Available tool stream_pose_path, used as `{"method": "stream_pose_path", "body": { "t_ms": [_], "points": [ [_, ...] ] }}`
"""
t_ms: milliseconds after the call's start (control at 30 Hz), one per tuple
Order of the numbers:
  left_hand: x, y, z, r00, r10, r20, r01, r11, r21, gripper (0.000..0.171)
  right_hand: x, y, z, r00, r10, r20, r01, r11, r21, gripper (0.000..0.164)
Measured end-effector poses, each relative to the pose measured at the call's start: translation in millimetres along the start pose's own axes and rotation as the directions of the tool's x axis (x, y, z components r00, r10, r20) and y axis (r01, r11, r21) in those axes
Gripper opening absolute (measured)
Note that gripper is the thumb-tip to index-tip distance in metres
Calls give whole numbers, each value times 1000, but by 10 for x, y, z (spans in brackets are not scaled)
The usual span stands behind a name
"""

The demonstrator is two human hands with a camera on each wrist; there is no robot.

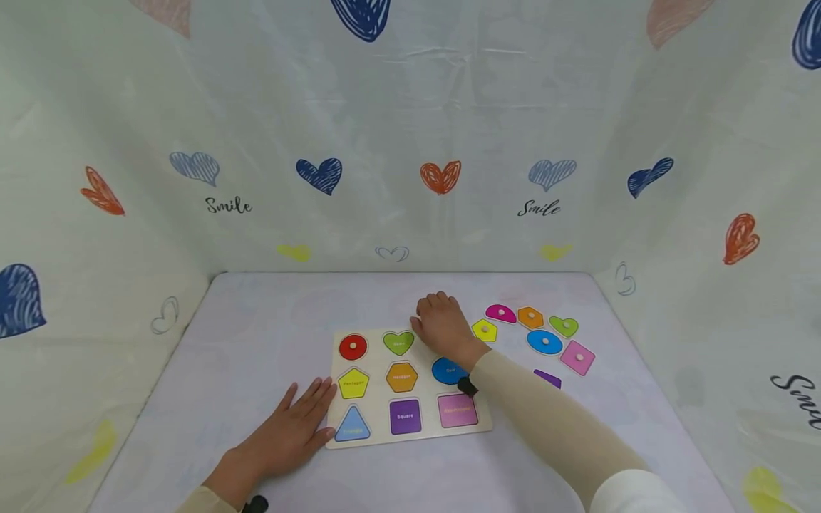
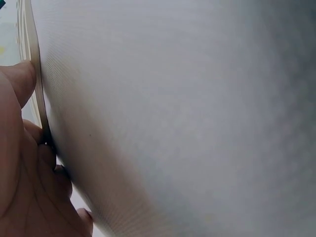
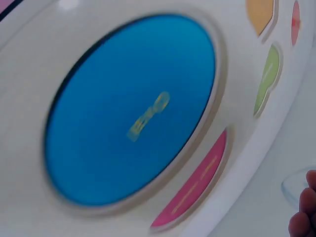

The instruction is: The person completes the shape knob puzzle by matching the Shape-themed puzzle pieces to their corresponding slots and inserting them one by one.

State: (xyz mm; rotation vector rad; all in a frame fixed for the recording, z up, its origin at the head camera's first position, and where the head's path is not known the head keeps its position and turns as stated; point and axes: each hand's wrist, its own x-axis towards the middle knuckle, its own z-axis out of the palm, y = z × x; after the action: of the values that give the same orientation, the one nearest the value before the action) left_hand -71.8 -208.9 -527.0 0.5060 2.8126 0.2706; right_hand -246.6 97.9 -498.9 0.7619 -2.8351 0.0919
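A pale shape-puzzle board (image 1: 378, 420) lies on the table with printed, coloured recesses. In its far-left recess sits a red circle piece (image 1: 346, 348) with a small knob. My left hand (image 1: 288, 431) lies with fingers spread, fingertips and thumb touching the board's left edge. Over the board's far edge hovers my right hand (image 1: 445, 329), its fingers loosely bent. The right wrist view shows those fingertips (image 3: 303, 207) with nothing visible between them. Below that wrist camera are the blue oval recess (image 3: 133, 108) and the magenta semicircle recess (image 3: 195, 185), which my right hand hides in the head view.
Right of the board lie loose knobbed pieces: a yellow pentagon (image 1: 481, 333), magenta semicircle (image 1: 497, 311), orange hexagon (image 1: 527, 314), green heart (image 1: 561, 324), blue oval (image 1: 539, 343) and pink rectangle (image 1: 574, 363). My right sleeve partly covers a purple piece (image 1: 549, 379). A heart-printed curtain (image 1: 398, 107) surrounds the table.
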Motion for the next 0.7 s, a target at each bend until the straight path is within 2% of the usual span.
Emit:
{"method": "stream_pose_path", "body": {
  "t_ms": [267, 433, 700],
  "points": [
    [15, -18, 8, 1000, -2, 0, 2, 1000, 4, 79, -180, 488, -65, 992, 118, 36, -119, 993, 21, 34],
    [18, -22, 19, 1000, -5, -5, 5, 1000, 3, 79, -313, 800, -104, 985, 173, 13, -173, 985, 3, 33],
    [24, -29, 64, 1000, 2, -8, -2, 1000, 6, 80, -582, 1356, -153, 967, 243, -71, -245, 969, -30, 30]
  ]
}}
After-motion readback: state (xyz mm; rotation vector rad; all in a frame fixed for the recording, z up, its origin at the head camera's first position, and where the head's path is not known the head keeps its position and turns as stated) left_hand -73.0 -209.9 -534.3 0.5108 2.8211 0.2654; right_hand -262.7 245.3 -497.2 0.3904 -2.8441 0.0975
